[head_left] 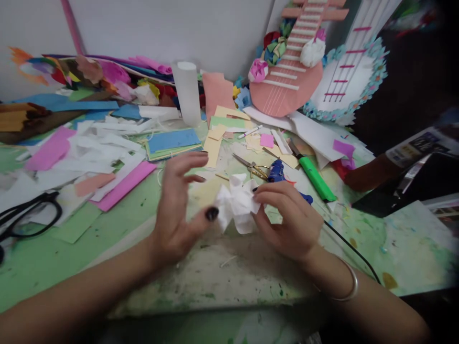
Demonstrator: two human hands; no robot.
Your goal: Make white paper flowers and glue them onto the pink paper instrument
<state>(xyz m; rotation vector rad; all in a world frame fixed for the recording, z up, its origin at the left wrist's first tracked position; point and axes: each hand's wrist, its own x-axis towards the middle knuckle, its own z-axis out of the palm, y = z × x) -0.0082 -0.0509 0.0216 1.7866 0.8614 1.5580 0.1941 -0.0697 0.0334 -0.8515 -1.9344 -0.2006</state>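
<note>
White paper flower [237, 205]: one, with several spread petals; held above the near part of the paint-marked table [215, 279], between the two hands. Its right edge is pinched between the thumb and fingertips of the right hand [296, 222], which are closed on the paper. A silver bangle [354, 283] is worn on the right wrist.

Left hand [172, 210]: held at the flower's left side, thumb and fingers spread wide apart, nothing gripped. Whether the petals are touched by the thumb tip cannot be told. Dark polish is worn on the nails.

Beyond the flower: gold-handled scissors [256, 170], laid beside a blue tool [276, 171] partly hidden by the right hand; a green-handled cutter [315, 177] is placed to their right.

Left side: a stack of coloured paper [175, 141], blue uppermost; white paper strips [86, 150], heaped; a pink strip [124, 186]; black-framed glasses [52, 197].

Rear: a white cylinder [189, 95], stood upright; a pink paper instrument [276, 95], decorated with paper blooms; a white paper instrument [346, 83], edged with small blue flowers.
</note>
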